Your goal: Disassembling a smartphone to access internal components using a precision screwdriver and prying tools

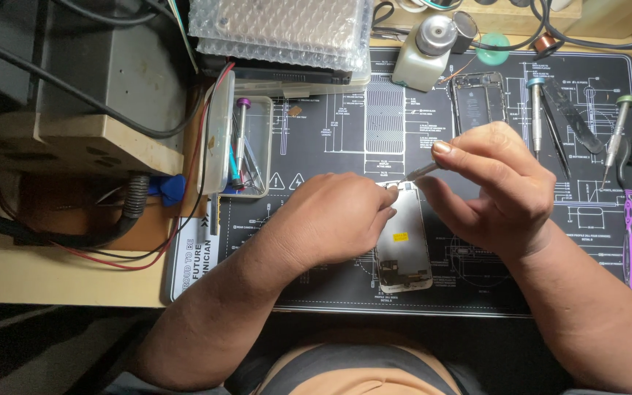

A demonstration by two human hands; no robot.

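A white phone screen assembly lies face down on the black printed work mat, a small yellow sticker on its back. My left hand rests on its left edge, fingers pinching near the top corner. My right hand grips slim metal tweezers whose tip points down-left at the assembly's top edge. An opened phone body lies further back on the mat, behind my right hand.
A clear plastic tray with a purple-capped screwdriver sits at left. Screwdrivers and black tweezers lie at back right, a purple tool at the right edge. A white pump bottle and bubble wrap stand behind; cables run at left.
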